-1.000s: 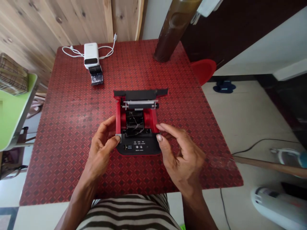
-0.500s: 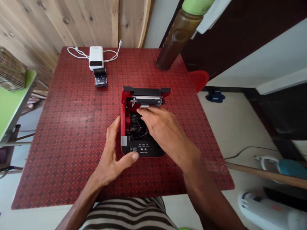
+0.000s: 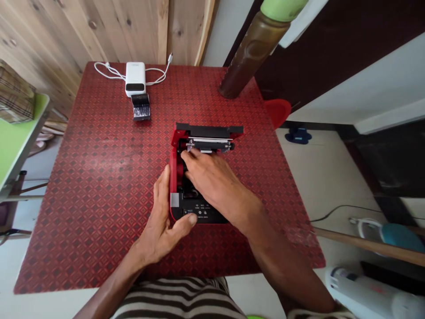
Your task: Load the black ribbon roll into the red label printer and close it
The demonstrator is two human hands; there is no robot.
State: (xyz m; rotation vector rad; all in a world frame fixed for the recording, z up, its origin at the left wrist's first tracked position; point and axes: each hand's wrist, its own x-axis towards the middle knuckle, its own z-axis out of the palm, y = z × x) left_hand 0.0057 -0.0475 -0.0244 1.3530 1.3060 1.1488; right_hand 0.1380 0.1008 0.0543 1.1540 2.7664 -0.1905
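Observation:
A small red and black label printer (image 3: 175, 177) lies on the table with its lid (image 3: 209, 131) raised at the back. Along its left wall rest the fingers of my left hand (image 3: 162, 226), with the thumb on the black front panel (image 3: 206, 212), so the hand grips the near left corner. My right hand (image 3: 215, 179) reaches over the open compartment, its fingers bent together near the roller (image 3: 212, 145) under the lid. The hand covers most of the compartment, and whatever its fingertips hold is hidden. A bit of shiny black film (image 3: 190, 191) shows below the hand.
A white power bank (image 3: 135, 77) with a cable (image 3: 157, 76) lies at the back left, beside a curled black film piece (image 3: 141, 107). A tall brown bottle (image 3: 254, 53) with a green lid stands at the back right. The patterned red table (image 3: 99, 212) carries everything.
My right hand has moved left and deeper over the compartment, covering most of the black film seen before. The printer and my left hand appear slightly farther right in view.

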